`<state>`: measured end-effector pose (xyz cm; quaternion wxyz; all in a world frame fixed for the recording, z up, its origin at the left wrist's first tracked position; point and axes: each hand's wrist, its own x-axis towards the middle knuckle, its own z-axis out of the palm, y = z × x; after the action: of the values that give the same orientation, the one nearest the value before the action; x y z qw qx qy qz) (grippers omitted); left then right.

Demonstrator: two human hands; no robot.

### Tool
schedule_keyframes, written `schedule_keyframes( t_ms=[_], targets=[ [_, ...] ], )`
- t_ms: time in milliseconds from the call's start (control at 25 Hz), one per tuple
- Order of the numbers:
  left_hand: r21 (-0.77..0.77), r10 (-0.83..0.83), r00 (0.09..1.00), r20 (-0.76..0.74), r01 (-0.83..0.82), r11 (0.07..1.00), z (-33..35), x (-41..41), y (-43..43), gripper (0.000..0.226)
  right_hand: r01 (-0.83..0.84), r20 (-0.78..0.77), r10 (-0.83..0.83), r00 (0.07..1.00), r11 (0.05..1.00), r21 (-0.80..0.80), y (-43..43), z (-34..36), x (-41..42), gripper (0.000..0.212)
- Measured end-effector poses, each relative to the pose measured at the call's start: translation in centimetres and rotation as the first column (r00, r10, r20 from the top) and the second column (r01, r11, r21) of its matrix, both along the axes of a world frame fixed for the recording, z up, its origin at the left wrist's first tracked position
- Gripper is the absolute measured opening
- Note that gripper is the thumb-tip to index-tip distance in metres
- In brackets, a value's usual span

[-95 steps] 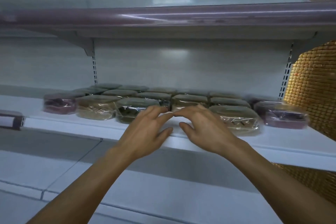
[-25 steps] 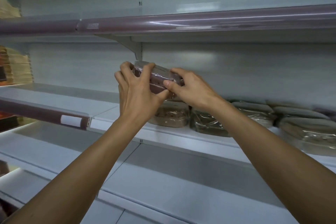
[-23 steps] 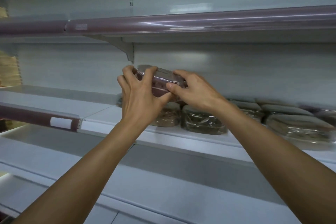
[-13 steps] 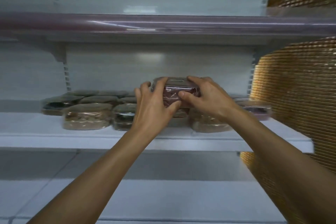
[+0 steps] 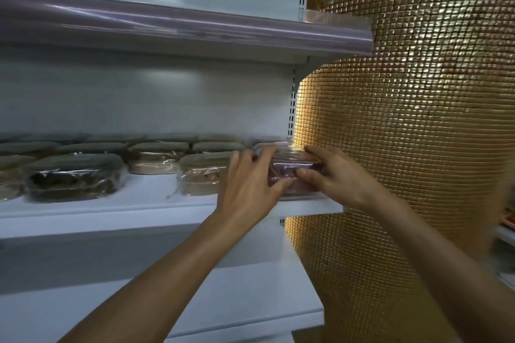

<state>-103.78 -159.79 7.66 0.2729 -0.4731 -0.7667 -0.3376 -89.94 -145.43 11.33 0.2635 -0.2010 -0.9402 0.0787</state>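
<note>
Our left grip (image 5: 248,189) and right grip (image 5: 340,178) held the pack (image 5: 289,174); released near the shelf's (image 5: 139,205) 3 o'clock end, it could fall.

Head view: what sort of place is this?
Most likely a shop: white shelving on slotted uprights, a purple price-label strip along the upper shelf edge, and rows of film-wrapped packs. Left hand and right hand grip a reddish pack there.

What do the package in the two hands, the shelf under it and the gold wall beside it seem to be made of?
Package: clear plastic film, glossy and wrinkled with highlights, over a reddish-brown filling I cannot identify.
Shelf: probably painted metal; smooth white surface, thin edge.
Gold wall: small glossy mosaic tiles, metallic-looking; a grid of squares glints.
</note>
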Motion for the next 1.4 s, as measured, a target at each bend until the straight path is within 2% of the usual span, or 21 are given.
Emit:
schedule_keyframes(
  t_ms=[80, 240, 440, 520, 600, 680, 760, 920, 1200, 1400],
  targets=[
    [-0.057, 0.034, 0.999, -0.033, -0.036, 0.998, -1.2, 0.2, 1.0, 0.067, 0.009, 0.055, -0.007, 0.998, 1.0, -0.028, 1.3, -0.8, 0.4, 0.068],
    [-0.112, 0.159, 0.962, -0.221, -0.187, 0.976, -2.1, -0.9, 1.1, 0.069, -0.032, 0.08, 0.038, 0.996, 0.997, -0.075, 3.2, -2.3, -0.2, 0.065],
    [-0.12, 0.194, 0.943, -0.27, -0.233, 0.965, -2.5, -4.0, -0.7, 0.059, 0.022, 0.077, -0.019, 0.997, 0.999, -0.041, 3.6, -2.4, -2.0, 0.054],
    [-0.108, 0.182, 0.944, -0.274, -0.218, 0.97, -2.6, -4.7, -1.7, 0.053, 0.073, 0.069, -0.074, 0.995, 0.997, 0.005, 2.9, -2.5, -2.7, 0.054],
    [-0.117, 0.135, 0.955, -0.262, -0.17, 0.978, -2.6, -5.1, -2.5, 0.051, 0.124, 0.018, -0.128, 0.992, 0.981, 0.151, 1.7, -2.6, -3.4, 0.053],
    [-0.132, 0.086, 0.966, -0.246, -0.121, 0.984, -2.5, -5.3, -3.1, 0.052, 0.076, -0.052, -0.065, 0.997, 0.961, 0.265, 0.0, -2.2, -4.3, 0.052],
    [-0.122, 0.107, 0.968, -0.225, -0.137, 0.983, -2.4, -5.5, -3.9, 0.053, -0.024, -0.081, 0.05, 0.996, 0.956, 0.291, -1.8, -1.5, -5.6, 0.049],
    [-0.124, 0.228, 0.951, -0.21, -0.257, 0.958, -2.6, -7.0, -7.0, 0.059, -0.201, -0.034, 0.218, 0.975, 0.942, 0.269, -5.0, -1.3, -8.7, 0.056],
    [-0.138, 0.31, 0.931, -0.193, -0.338, 0.931, -2.3, -11.8, -14.2, 0.072, -0.319, 0.001, 0.332, 0.943, 0.904, 0.283, -11.1, -0.8, -14.3, 0.056],
    [-0.186, 0.335, 0.934, -0.125, -0.354, 0.917, -1.9, -15.5, -20.0, 0.089, -0.423, 0.0, 0.439, 0.899, 0.866, 0.267, -17.2, -0.7, -19.1, 0.055]
  ],
)
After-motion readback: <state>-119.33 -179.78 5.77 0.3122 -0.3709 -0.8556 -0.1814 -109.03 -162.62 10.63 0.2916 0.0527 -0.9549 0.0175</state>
